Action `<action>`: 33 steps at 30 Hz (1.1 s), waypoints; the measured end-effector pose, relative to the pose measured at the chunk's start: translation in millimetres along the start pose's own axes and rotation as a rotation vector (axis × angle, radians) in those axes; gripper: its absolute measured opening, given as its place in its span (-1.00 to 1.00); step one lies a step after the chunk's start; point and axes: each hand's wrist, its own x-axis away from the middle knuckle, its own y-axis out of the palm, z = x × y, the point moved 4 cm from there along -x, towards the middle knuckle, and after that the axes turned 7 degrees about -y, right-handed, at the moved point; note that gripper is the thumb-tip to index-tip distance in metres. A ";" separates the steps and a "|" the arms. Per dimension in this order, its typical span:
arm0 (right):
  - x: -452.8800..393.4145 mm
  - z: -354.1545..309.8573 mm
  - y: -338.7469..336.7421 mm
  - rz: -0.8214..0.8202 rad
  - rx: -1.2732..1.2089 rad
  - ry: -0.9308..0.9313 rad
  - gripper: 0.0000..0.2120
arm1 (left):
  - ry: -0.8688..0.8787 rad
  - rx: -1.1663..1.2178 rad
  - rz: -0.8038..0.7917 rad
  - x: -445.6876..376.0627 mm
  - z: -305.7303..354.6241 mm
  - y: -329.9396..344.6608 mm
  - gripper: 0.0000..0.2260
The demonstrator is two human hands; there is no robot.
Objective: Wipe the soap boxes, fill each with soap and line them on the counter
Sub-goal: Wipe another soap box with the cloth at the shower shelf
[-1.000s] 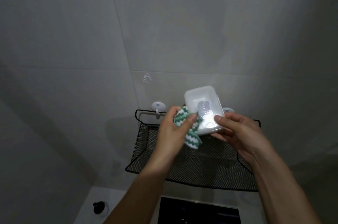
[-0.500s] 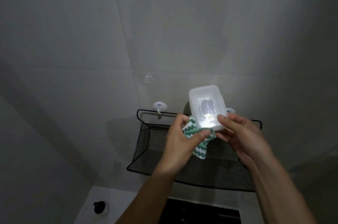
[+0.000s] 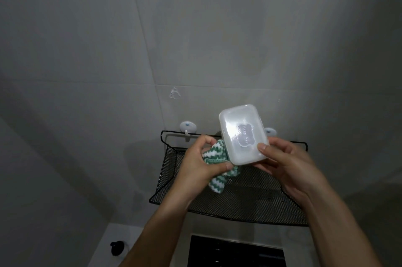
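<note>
A closed, translucent white soap box with a grey label on its lid is held up in front of the tiled wall. My right hand grips its lower right end, thumb on the lid. My left hand holds a bunched green-and-white striped cloth against the box's lower left edge. Part of the cloth hangs below my left thumb. What is inside the box cannot be seen.
A black mesh wire shelf hangs on two white wall hooks just behind and below my hands. Under it lie a pale counter, a dark panel and a small black knob.
The box has risen a little and its lid has tilted more toward me. The cloth has slid from the lid's left side down to the box's lower left edge.
</note>
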 end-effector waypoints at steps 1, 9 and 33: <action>1.0 -0.6 -1.5 -0.012 0.023 0.008 -0.56 | -0.008 0.016 -0.009 -1.3 -0.3 -3.0 -0.59; 8.8 4.9 -5.2 -0.099 0.103 0.013 -0.59 | -0.043 0.331 0.050 -23.1 3.5 -29.2 -0.60; 1.5 8.6 -27.8 0.033 0.168 0.024 -0.62 | -0.063 -1.133 -0.309 -18.4 -66.5 -5.5 -0.73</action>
